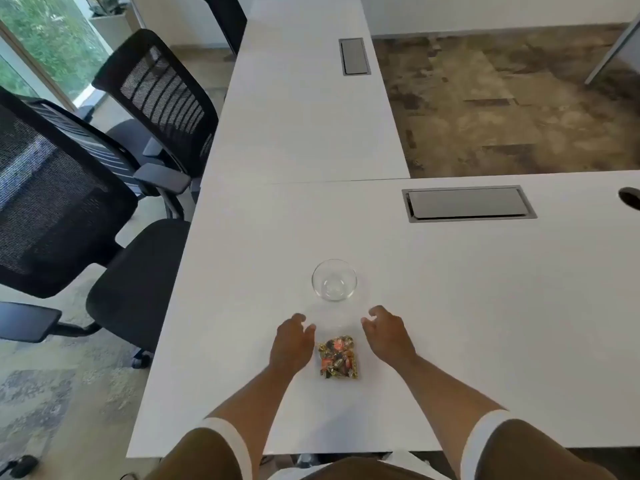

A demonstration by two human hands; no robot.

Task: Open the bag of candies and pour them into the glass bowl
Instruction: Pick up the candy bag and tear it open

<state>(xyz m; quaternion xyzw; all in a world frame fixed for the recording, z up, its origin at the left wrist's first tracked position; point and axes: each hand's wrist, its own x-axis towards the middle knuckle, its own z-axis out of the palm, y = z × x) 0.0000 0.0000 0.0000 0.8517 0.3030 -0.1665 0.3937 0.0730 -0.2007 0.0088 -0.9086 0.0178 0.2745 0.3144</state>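
- A white desk (pixel 450 306) in front, with a second white desk (pixel 298 109) joined to its far edge.
- One grey cable hatch (pixel 468 203) is set in the near desk, another hatch (pixel 354 56) in the far one.
- Two black mesh chairs (pixel 69 209) (pixel 162 95) stand on the left.
- Mottled brown carpet (pixel 512 98) on the right.
- A window (pixel 52 39) with green leaves behind.

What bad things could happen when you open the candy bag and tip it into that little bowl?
The bag of candies looks packed full, so if it tears open suddenly, candies could scatter across the white table.

The glass bowl is small and its mouth is narrow, so a fast pour could spill over the rim.

The left hand and right hand sit close to the bowl; a bump might slide it.
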